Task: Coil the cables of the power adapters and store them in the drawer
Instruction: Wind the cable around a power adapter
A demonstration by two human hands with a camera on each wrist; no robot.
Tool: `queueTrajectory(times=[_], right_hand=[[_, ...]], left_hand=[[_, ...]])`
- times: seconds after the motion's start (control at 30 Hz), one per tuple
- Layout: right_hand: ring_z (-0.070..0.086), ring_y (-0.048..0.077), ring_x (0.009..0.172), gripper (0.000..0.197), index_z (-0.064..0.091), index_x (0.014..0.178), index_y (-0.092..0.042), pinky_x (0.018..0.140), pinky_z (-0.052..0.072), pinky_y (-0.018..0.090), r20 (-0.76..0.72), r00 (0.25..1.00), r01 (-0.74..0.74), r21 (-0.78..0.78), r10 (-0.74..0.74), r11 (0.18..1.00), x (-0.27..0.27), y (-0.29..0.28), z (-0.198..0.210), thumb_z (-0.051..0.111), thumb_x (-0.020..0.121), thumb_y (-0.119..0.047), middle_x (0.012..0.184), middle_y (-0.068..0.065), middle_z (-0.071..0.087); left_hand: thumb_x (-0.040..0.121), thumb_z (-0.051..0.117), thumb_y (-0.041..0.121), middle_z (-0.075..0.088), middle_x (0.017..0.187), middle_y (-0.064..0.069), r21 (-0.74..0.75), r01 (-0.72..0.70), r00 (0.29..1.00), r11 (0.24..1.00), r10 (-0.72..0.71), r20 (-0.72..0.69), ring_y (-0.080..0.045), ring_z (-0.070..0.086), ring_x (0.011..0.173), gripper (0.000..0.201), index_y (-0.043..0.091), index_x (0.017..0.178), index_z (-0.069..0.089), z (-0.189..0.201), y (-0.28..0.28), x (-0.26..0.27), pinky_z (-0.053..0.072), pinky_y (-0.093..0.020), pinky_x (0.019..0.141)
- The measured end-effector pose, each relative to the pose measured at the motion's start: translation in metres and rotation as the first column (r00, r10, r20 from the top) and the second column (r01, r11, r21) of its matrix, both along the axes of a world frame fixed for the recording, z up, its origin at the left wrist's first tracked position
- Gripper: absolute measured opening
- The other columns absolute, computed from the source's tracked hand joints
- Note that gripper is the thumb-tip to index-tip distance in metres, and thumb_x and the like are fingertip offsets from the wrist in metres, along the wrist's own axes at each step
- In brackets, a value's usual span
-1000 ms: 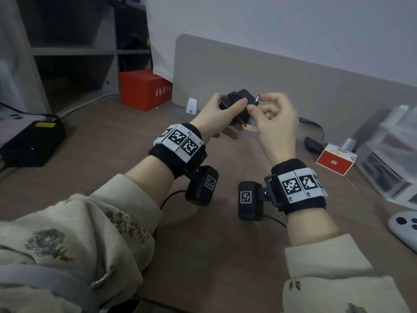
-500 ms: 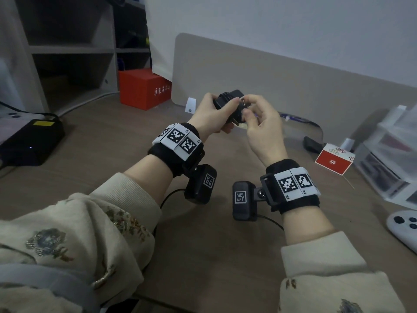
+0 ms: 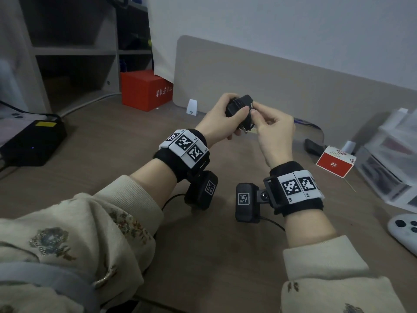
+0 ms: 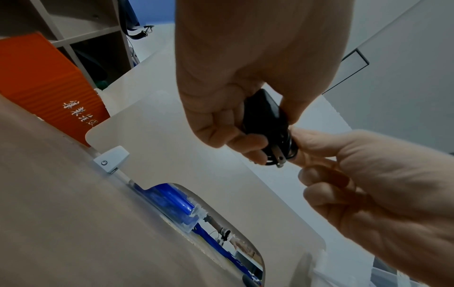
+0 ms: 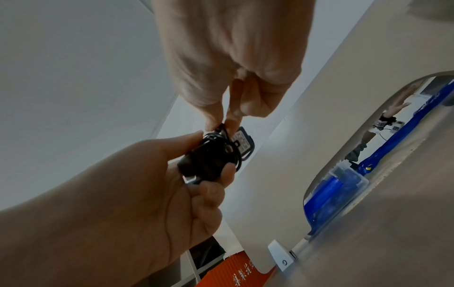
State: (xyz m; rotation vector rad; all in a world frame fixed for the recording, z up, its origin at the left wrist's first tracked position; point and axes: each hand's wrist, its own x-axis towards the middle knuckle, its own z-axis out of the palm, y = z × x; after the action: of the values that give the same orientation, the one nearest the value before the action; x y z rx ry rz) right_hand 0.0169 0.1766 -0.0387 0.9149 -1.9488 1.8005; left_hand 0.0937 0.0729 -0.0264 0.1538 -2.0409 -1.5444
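Head view first: the power adapter (image 3: pixel 239 107) is held up in the air above the desk (image 3: pixel 112 143), just in front of the beige divider panel (image 3: pixel 282 86). The left hand (image 3: pixel 222 118) is wrapped around the black body, thumb across the front, and the right hand (image 3: pixel 274 129) pinches at its right edge, where the cable end seems to be. The prongs (image 3: pixel 244 131) poke out below. Off to the right of the adapter sit clear plastic drawers (image 3: pixel 388 159), which I'd guess is where this goes.

Left wrist view: same story, the left hand's fingers (image 4: pixel 221 134) are curled round the adapter, with the right hand's fingertips (image 4: pixel 302 139) touching the lower end beside the prongs.

Right wrist view: you can see the cable (image 5: pixel 221 143) wound in thin loops around the body, and the right thumb and forefinger pinching a strand at the top of the wrap.

What could go wrong: the tail doesn't look secured yet, so if that pinch lets go too early the springy loops could unwind. Pulling hard on such a thin strand might also drag loops off the body's corner.
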Motion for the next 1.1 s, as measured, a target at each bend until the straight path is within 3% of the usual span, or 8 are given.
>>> queueTrajectory(times=[0.1, 0.23, 0.4, 0.57, 0.7, 0.83, 0.97, 1.1], right_hand=[[0.064, 0.013, 0.071, 0.007, 0.073, 0.091, -0.02, 0.073, 0.052, 0.029, 0.006, 0.999, 0.047, -0.016, -0.047, 0.999, -0.0031, 0.0027, -0.0011, 0.069, 0.086, -0.016, 0.071, -0.006, 0.066], [0.061, 0.01, 0.069, 0.008, 0.073, 0.087, -0.023, 0.073, 0.051, 0.03, 0.001, 0.998, 0.06, -0.004, -0.06, 0.998, -0.0032, 0.0042, -0.0014, 0.07, 0.086, -0.017, 0.071, -0.005, 0.067], [0.064, 0.009, 0.084, 0.016, 0.077, 0.101, -0.017, 0.084, 0.053, 0.029, -0.023, 0.999, 0.041, 0.087, -0.039, 0.995, -0.0009, 0.0065, 0.0013, 0.068, 0.088, -0.015, 0.088, -0.005, 0.072], [0.057, 0.01, 0.099, 0.029, 0.068, 0.121, -0.011, 0.084, 0.039, 0.004, -0.094, 0.996, 0.02, 0.227, 0.002, 0.974, 0.0007, 0.005, 0.0018, 0.061, 0.093, -0.011, 0.106, -0.001, 0.061], [0.056, 0.009, 0.107, 0.039, 0.061, 0.131, -0.016, 0.083, 0.031, -0.005, -0.105, 0.994, -0.003, 0.299, 0.036, 0.954, 0.0018, 0.0033, 0.0015, 0.061, 0.092, -0.009, 0.111, 0.002, 0.064], [0.062, 0.005, 0.106, 0.038, 0.063, 0.129, -0.013, 0.094, 0.043, 0.009, -0.063, 0.996, -0.045, 0.238, 0.062, 0.97, 0.0022, 0.0026, 0.0012, 0.057, 0.093, -0.003, 0.111, -0.001, 0.07], [0.062, 0.003, 0.1, 0.035, 0.066, 0.124, -0.01, 0.09, 0.046, 0.013, -0.06, 0.998, -0.019, 0.154, 0.029, 0.988, 0.0031, 0.0007, -0.0005, 0.054, 0.092, 0.001, 0.104, -0.008, 0.068], [0.064, 0.013, 0.091, 0.03, 0.069, 0.117, -0.01, 0.088, 0.052, 0.03, -0.051, 0.998, 0.036, 0.064, -0.032, 0.997, 0.0034, -0.001, -0.0011, 0.055, 0.092, -0.002, 0.093, -0.001, 0.068]], left_hand=[[0.1, 0.046, 0.018, 0.065, 0.079, -0.001, -0.018, 0.049, 0.995, 0.999, -0.047, 0.087, -0.013, 0.055, 0.057, 0.03, 0.027, 0.128, 0.041, 0.0034, -0.0005, 0.0011, 0.034, -0.021, 0.047], [0.096, 0.045, 0.013, 0.067, 0.079, -0.001, -0.02, 0.057, 0.991, 0.998, -0.054, 0.122, -0.011, 0.056, 0.054, 0.036, 0.03, 0.128, 0.039, 0.0049, -0.0002, 0.0034, 0.036, -0.022, 0.049], [0.096, 0.046, 0.015, 0.068, 0.084, -0.003, -0.014, 0.008, 0.997, 1.0, -0.007, 0.083, -0.009, 0.06, 0.054, 0.036, 0.027, 0.129, 0.042, 0.0034, 0.0004, 0.0032, 0.038, -0.018, 0.044], [0.096, 0.048, 0.008, 0.063, 0.089, -0.004, 0.035, -0.032, 0.999, 0.999, 0.031, 0.016, 0.001, 0.056, 0.043, 0.034, 0.018, 0.127, 0.043, 0.003, -0.0009, 0.0028, 0.037, -0.011, 0.04], [0.095, 0.048, 0.008, 0.062, 0.085, -0.005, 0.076, -0.051, 0.999, 0.996, 0.051, 0.005, -0.002, 0.055, 0.043, 0.032, 0.016, 0.126, 0.042, 0.0034, -0.0024, 0.0013, 0.036, -0.012, 0.039], [0.096, 0.049, 0.016, 0.067, 0.085, -0.005, 0.05, -0.054, 0.997, 0.997, 0.052, 0.05, -0.009, 0.06, 0.05, 0.028, 0.023, 0.121, 0.041, 0.0039, -0.003, 0.0, 0.034, -0.016, 0.041], [0.096, 0.048, 0.019, 0.069, 0.089, -0.007, 0.023, -0.043, 0.997, 0.999, 0.041, 0.07, -0.009, 0.06, 0.051, 0.029, 0.025, 0.123, 0.04, 0.0049, -0.0024, 0.002, 0.034, -0.021, 0.046], [0.097, 0.049, 0.015, 0.067, 0.085, -0.005, 0.03, -0.023, 0.998, 0.999, 0.021, 0.054, -0.002, 0.055, 0.044, 0.033, 0.024, 0.127, 0.038, 0.0057, -0.0039, 0.0023, 0.037, -0.021, 0.044]])
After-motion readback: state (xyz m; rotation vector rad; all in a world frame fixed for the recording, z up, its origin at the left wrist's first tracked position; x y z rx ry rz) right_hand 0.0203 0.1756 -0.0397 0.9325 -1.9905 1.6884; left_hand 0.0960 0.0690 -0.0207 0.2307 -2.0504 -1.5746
